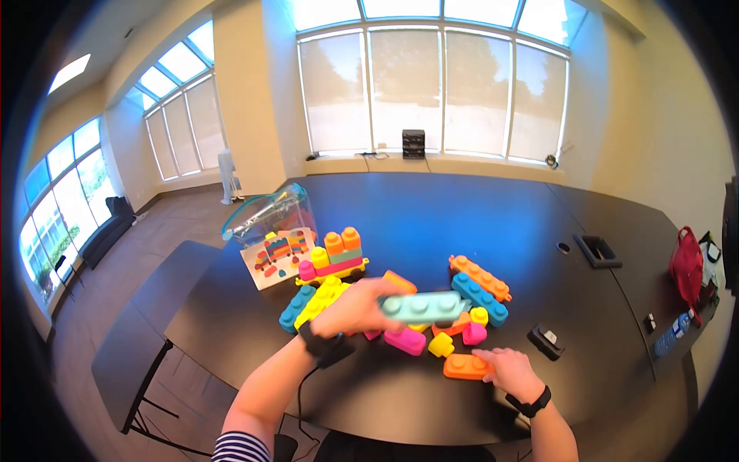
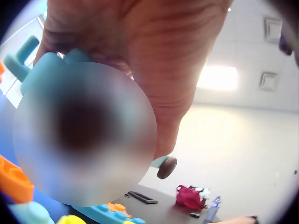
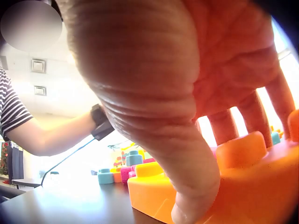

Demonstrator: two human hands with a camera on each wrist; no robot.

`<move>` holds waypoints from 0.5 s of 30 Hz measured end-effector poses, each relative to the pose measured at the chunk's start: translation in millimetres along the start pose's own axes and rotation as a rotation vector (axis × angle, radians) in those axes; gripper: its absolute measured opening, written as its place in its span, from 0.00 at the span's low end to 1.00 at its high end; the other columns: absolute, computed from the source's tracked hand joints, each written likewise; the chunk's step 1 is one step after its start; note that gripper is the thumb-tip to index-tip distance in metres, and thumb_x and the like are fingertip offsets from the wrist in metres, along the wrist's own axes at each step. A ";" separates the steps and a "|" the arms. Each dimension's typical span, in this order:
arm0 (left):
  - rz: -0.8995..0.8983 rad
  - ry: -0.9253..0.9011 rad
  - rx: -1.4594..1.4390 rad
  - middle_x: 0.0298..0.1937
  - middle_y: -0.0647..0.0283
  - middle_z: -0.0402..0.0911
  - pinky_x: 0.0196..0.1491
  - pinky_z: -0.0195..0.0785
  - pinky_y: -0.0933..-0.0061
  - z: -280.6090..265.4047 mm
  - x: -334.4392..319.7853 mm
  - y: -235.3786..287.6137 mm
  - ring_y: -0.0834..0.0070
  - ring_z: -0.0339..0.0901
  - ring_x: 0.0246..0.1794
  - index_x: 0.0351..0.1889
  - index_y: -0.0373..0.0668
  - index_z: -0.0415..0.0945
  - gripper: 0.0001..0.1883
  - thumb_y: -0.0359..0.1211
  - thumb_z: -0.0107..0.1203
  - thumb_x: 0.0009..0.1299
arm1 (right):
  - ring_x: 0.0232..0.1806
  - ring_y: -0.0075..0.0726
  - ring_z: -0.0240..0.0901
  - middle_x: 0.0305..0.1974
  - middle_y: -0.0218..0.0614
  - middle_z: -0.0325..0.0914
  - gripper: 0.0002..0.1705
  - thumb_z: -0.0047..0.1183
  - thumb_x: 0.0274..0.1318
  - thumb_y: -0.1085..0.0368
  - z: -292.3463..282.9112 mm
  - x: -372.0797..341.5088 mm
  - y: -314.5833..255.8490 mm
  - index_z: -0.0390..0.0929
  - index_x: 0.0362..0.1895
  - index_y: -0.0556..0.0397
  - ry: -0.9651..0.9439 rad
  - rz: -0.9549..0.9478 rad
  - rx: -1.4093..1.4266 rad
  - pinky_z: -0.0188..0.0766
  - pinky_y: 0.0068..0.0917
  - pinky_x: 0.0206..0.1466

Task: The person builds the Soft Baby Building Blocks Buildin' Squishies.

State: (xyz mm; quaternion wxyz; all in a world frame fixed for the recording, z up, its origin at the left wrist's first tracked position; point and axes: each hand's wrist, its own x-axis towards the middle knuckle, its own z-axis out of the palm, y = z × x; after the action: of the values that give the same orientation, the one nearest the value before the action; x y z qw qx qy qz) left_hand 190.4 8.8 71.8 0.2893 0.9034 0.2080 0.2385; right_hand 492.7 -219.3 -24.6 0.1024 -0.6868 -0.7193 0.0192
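Observation:
My left hand (image 1: 356,306) grips a pale teal wheeled toy base (image 1: 423,307) with studs on top, held above the pile of blocks. In the left wrist view, a hook at one end of this base and a dark wheel (image 2: 167,167) show past the hand; a blurred disc hides much of the rest. Near the table's front edge, my right hand (image 1: 514,373) holds an orange building block (image 1: 466,366) lying on the tabletop. The right wrist view shows the thumb (image 3: 198,186) against the side of that block and the fingers reaching over to its far side.
Several loose blocks surround the hands, among them a blue one (image 1: 479,299) and a pink one (image 1: 405,341). Behind them stand a built block train (image 1: 332,266), a picture card (image 1: 265,269) and a clear bag (image 1: 281,212). A black object (image 1: 546,342) lies to the right.

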 end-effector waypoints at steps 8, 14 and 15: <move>-0.157 -0.196 0.099 0.47 0.60 0.87 0.58 0.78 0.59 61.0 -102.3 -22.2 0.57 0.85 0.51 0.56 0.49 0.89 0.31 0.44 0.80 0.52 | 0.53 0.55 0.83 0.50 0.39 0.87 0.42 0.78 0.45 0.64 -3.1 3.1 -1.4 0.81 0.69 0.36 -0.054 0.065 0.055 0.81 0.49 0.53; -0.146 -0.153 0.102 0.57 0.59 0.85 0.67 0.73 0.58 75.1 -115.9 -28.0 0.56 0.80 0.62 0.64 0.49 0.84 0.39 0.48 0.82 0.52 | 0.54 0.54 0.83 0.50 0.39 0.86 0.42 0.77 0.47 0.65 -0.2 0.3 0.2 0.80 0.70 0.36 -0.025 0.047 0.065 0.81 0.49 0.54; -0.109 -0.115 0.082 0.59 0.58 0.84 0.68 0.72 0.58 73.6 -120.0 -30.7 0.55 0.79 0.63 0.66 0.49 0.83 0.42 0.49 0.83 0.51 | 0.54 0.54 0.83 0.50 0.39 0.86 0.42 0.77 0.47 0.65 -1.9 -0.5 0.0 0.80 0.70 0.36 -0.038 0.043 0.049 0.81 0.49 0.54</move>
State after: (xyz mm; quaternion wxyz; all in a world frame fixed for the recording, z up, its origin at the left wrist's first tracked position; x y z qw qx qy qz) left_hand 127.7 -61.1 -37.4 0.2763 0.9140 0.2495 0.1614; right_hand 493.1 -220.1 -22.8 0.1051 -0.6988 -0.7057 0.0517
